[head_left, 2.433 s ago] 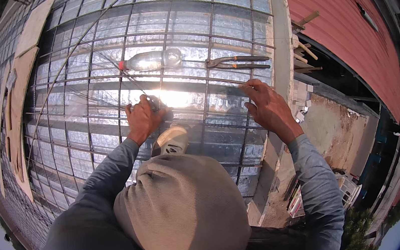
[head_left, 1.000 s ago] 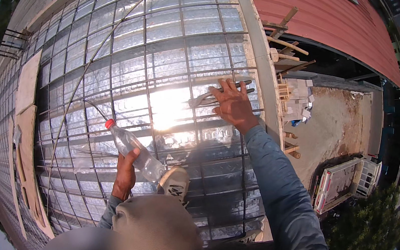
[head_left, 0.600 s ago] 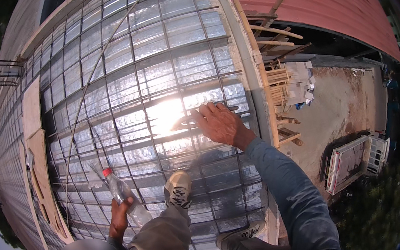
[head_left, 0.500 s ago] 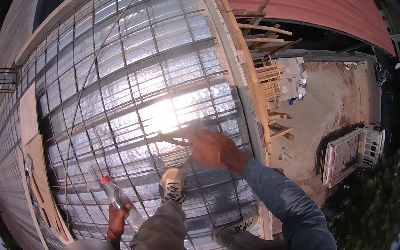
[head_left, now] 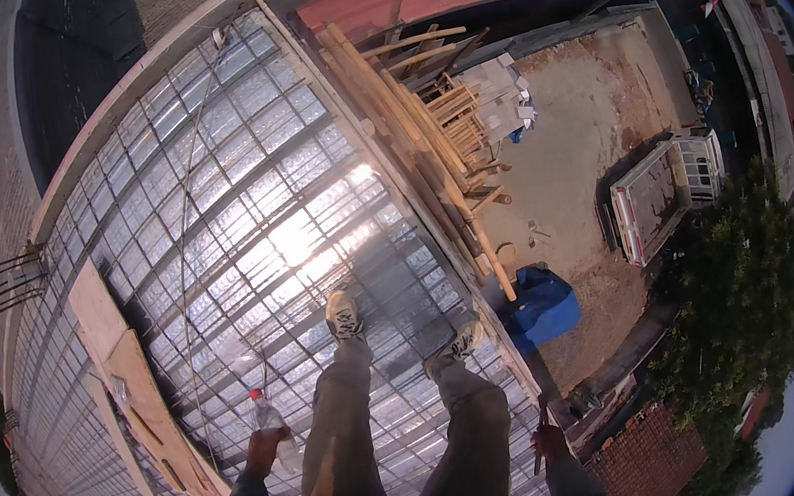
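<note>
My left hand [head_left: 263,451], low and left of my legs, is wrapped round a clear plastic bottle [head_left: 266,416] with a red cap. The bottle is held upright above the rebar mesh [head_left: 223,301]. At the lower right, beside the roof edge, my right hand [head_left: 549,443] is closed on a slim, dark pair of pincers [head_left: 542,419]. The pincers' jaws are too small to make out here. Neither hand touches the mesh. My shoes [head_left: 344,317] stand on the mesh and the shiny metal decking below it.
Wooden boards [head_left: 127,369] lie on the mesh to the left. A concrete edge [head_left: 388,179] bounds the deck on the right, with bamboo poles [head_left: 417,135] beyond it. Far below are a truck bed [head_left: 651,199], a blue tarp [head_left: 545,307] and a tree [head_left: 727,315].
My right hand has drawn back from over the mesh to the lower right, still gripping the pincers. The bottle stays in my left hand. The view has turned and taken in more ground.
</note>
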The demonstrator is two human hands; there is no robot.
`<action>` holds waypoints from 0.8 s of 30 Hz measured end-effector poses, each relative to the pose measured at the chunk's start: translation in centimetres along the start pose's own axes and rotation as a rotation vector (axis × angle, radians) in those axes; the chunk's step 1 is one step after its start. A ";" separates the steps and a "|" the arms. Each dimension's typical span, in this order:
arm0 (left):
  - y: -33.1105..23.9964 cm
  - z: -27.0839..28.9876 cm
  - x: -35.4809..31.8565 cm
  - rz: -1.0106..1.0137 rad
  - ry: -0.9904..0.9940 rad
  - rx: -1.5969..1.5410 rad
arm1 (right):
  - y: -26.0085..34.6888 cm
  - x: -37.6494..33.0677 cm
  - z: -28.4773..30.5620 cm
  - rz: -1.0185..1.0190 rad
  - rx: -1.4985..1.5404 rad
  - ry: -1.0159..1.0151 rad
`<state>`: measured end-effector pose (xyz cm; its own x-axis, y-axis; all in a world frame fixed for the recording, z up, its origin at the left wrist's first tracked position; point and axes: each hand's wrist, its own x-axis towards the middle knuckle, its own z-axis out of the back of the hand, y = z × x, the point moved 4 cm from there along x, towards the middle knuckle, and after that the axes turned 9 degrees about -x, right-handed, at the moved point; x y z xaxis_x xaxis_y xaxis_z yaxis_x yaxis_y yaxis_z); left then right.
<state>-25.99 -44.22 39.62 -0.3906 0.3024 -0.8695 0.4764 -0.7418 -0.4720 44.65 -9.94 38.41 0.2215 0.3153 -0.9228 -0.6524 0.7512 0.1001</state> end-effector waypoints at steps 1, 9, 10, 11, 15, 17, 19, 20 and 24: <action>-0.8 1.1 -1.5 0.130 0.007 -0.081 | -3.2 -5.7 0.1 -0.069 -0.018 -0.078; -12.1 9.0 -9.4 0.205 0.020 0.045 | -17.1 -34.2 -13.7 -0.360 0.363 -0.135; -13.4 10.3 -8.3 0.198 0.067 0.084 | -18.0 -36.5 -17.0 -0.383 0.520 -0.111; -14.4 11.2 -7.4 0.193 0.105 0.108 | -18.5 -38.1 -19.9 -0.378 0.575 -0.122; -20.5 9.4 -8.9 0.042 0.059 0.125 | -18.2 -41.1 -26.9 -0.412 0.752 0.018; -23.3 6.4 -10.6 -0.054 0.073 0.168 | -19.4 -40.9 -29.3 -0.298 0.705 0.091; -25.2 3.2 -10.9 -0.109 0.126 0.278 | -19.7 -41.9 -31.2 -0.274 0.869 -0.008; -25.4 1.6 -11.1 -0.120 0.151 0.323 | -21.6 -41.0 -32.4 -0.209 0.830 -0.017; -23.1 -2.6 -12.5 -0.105 0.221 0.489 | -29.1 -41.5 -35.4 -0.132 1.057 -0.106</action>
<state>-30.06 -29.28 61.06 -0.2162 0.4692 -0.8562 0.0011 -0.8769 -0.4807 28.74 -65.43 60.65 0.3393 0.2050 -0.9181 0.3291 0.8884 0.3200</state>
